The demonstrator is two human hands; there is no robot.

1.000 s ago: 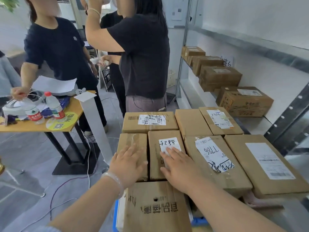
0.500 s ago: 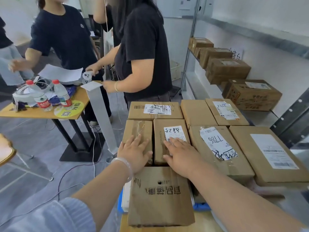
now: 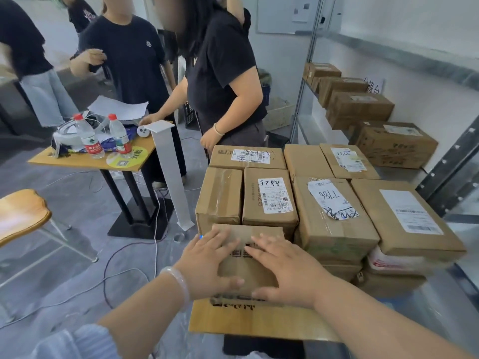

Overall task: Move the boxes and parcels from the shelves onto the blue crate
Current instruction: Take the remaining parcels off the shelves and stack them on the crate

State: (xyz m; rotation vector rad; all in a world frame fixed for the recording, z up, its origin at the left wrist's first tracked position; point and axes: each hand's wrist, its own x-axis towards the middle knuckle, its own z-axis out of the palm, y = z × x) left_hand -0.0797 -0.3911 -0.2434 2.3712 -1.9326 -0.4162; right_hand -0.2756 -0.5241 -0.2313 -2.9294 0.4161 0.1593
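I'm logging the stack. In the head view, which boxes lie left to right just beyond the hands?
Plain taped box → box with barcode label → box marked 7786 → box with large white label.

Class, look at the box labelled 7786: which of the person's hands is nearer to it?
Right. The right hand rests on the small front box, just beside the 7786 box; the left hand rests on the front box's left side, farther off.
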